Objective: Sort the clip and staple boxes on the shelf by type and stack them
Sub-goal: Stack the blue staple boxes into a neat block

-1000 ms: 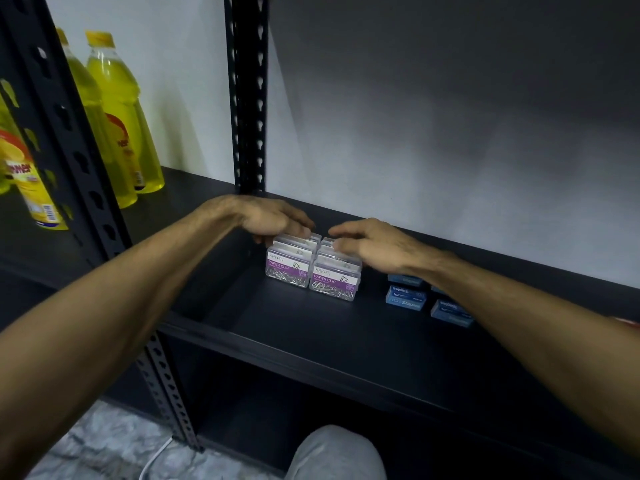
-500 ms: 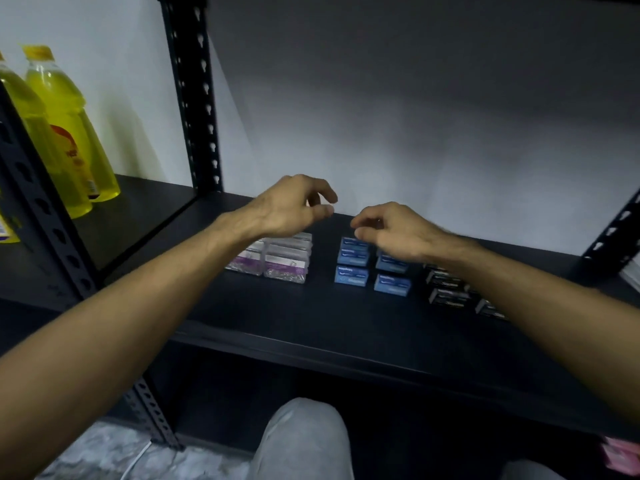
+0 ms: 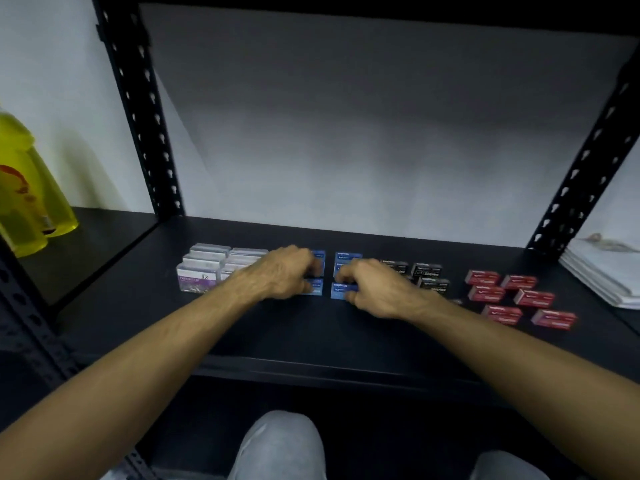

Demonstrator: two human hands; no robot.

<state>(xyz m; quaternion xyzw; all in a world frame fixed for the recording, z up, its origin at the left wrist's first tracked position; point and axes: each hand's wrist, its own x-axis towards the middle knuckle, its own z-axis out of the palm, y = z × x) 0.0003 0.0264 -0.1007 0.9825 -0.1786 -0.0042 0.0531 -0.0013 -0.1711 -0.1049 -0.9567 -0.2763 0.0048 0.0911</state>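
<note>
Black shelf against a pale wall, front strip bare. Both forearms reach in, palms down. Left hand curls fingers on the left pair of blue boxes; right hand pinches the front right blue box, though blur hides the grip. Clear clip boxes sit left, black boxes and red boxes right.

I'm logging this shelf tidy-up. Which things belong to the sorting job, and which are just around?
Job: clip boxes, blue boxes, black staple boxes, red boxes, left hand, right hand.
Around: yellow bottles, papers.
</note>
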